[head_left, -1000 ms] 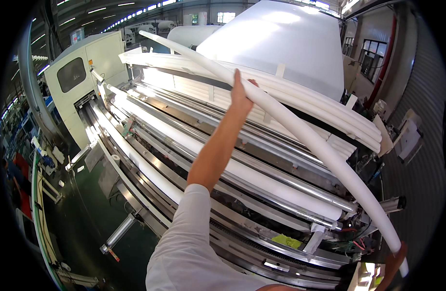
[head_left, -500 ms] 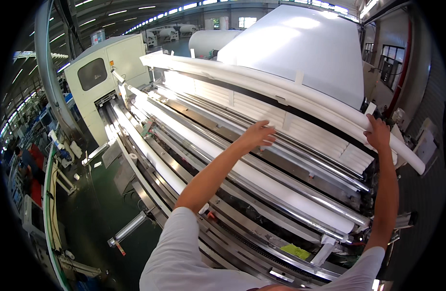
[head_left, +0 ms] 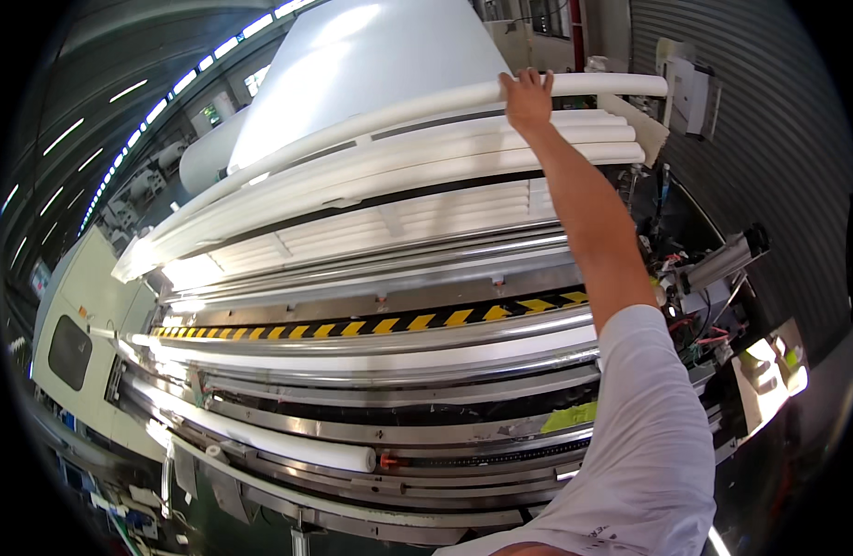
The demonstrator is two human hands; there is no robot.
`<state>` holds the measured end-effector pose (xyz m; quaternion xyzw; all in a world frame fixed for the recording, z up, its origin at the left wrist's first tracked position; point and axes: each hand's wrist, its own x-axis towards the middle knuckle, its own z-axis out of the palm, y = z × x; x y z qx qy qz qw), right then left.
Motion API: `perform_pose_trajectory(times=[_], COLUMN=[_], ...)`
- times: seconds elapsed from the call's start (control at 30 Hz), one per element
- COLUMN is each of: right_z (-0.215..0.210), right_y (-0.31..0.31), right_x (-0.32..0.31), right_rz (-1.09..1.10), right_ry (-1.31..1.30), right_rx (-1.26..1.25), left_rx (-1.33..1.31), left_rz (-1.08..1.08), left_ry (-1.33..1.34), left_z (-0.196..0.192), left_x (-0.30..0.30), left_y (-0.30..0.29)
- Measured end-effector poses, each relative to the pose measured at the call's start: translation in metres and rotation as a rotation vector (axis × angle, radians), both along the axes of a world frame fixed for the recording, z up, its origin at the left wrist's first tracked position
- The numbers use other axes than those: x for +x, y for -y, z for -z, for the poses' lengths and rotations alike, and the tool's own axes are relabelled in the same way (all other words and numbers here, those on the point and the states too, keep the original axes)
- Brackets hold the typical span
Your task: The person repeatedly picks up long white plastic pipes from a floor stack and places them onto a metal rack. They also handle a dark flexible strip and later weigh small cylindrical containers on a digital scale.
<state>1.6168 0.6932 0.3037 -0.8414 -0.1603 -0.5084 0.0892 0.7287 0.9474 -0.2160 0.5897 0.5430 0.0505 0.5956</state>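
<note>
Head cam, right hand: I've got the right hand [head_left: 528,104] over the long white tube [head_left: 607,84], fingers bent across its top; honestly can't tell if they're clamped on it.
Tube: right under the hand, touching it, poking out to the right and running a long way left.
Around it: stacked white tubes [head_left: 574,137] just on the near side, big white sheet [head_left: 380,56] behind.
Machine bed: black-and-yellow striped strip [head_left: 380,326], well apart from the hand.

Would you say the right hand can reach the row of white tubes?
Probably yes: the right hand touches the upper tube, but the row of white tubes lies nearby, right ends uncovered.
</note>
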Motion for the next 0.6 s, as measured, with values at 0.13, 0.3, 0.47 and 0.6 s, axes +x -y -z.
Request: perform_pose_trajectory(times=[0.13,0.3,0.47,0.6], right_z=[0.020,0.121,0.153,0.136], right_y=[-0.008,-0.078,-0.083,-0.075], right_x=[0.029,0.027,0.014,-0.004], right_rz=[-0.053,-0.322,-0.388,-0.405], right_ry=[0.066,-0.349,-0.293,-0.370], right_rx=[0.323,0.268,0.078,-0.005], left_rx=[0.137,0.181,0.215,0.269], left_rz=[0.203,0.276,0.287,0.303], left_ry=[-0.199,-0.293,-0.366,-0.400], left_z=[-0.017,-0.021,-0.017,-0.006], left_x=[0.011,0.010,-0.003,-0.040], left_y=[0.028,0.048,0.064,0.079])
